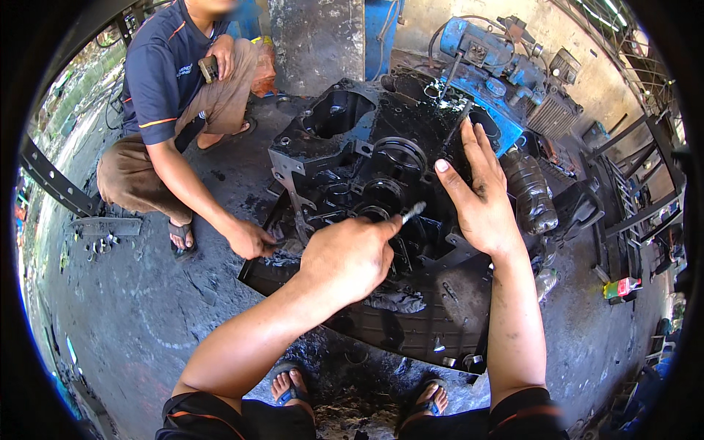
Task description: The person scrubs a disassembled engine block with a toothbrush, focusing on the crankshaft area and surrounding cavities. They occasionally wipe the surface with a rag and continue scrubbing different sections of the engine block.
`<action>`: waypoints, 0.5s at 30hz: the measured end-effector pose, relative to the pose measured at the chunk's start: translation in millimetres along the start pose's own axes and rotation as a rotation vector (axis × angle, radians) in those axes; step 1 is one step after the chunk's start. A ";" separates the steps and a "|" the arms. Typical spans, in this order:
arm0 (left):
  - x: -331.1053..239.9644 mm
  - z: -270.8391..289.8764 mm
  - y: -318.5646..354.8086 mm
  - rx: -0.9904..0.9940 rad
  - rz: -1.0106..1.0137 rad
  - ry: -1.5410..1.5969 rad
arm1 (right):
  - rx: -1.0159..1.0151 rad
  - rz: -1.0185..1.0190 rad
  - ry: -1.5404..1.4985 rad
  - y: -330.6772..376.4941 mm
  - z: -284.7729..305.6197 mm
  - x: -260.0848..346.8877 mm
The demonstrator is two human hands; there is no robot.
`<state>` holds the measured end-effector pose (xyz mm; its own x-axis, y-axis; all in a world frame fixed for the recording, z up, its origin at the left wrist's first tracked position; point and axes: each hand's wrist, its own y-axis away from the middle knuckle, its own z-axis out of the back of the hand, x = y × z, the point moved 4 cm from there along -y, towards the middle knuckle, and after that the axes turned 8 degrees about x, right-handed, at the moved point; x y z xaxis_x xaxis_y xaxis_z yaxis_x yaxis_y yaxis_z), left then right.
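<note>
A large black, oily engine block (293,139) stands in front of me, its round bores facing up and toward me. My left hand (348,257) is closed around a small slim tool with a whitish end (415,212), which points to the upper right over the block's near side. Its kind does not show, and most of it is hidden in my fist. My right hand (480,191) lies against the right side of the block, palm down and fingers stretched out, holding nothing. Beneath the block's near edge is a dark metal tray (433,334) with a crumpled rag (396,301) on it.
A co-worker (158,88) crouches at left, one hand (249,238) low beside the block, the other holding a small brownish block (209,70). A blue motor unit (477,48) stands behind. To the right are a dark plastic bottle (534,194) and a metal frame (638,191).
</note>
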<state>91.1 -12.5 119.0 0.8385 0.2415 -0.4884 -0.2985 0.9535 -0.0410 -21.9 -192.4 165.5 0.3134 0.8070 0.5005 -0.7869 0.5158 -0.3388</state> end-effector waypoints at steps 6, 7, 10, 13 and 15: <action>-9.0 -12.9 -5.6 0.170 0.028 -0.033 | -0.012 0.013 0.000 -1.1 -1.4 -1.6; -13.2 -16.6 -8.9 0.192 0.005 -0.010 | -0.011 0.014 -0.001 -1.2 -1.6 -1.7; -19.5 -17.5 -21.6 0.053 0.078 -0.053 | -0.019 0.019 0.006 -1.4 -1.2 -0.6; -32.7 -18.5 -26.8 0.063 0.119 -0.132 | -0.008 -0.014 -0.010 -0.9 -0.7 0.0; -35.2 -16.6 -29.0 0.158 0.101 -0.115 | -0.005 -0.021 -0.015 -0.4 -0.5 0.3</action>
<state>62.7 -51.7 122.9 0.8570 0.3475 -0.3804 -0.3160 0.9377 0.1446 -21.2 -192.1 165.3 0.3220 0.7918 0.5190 -0.7775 0.5340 -0.3322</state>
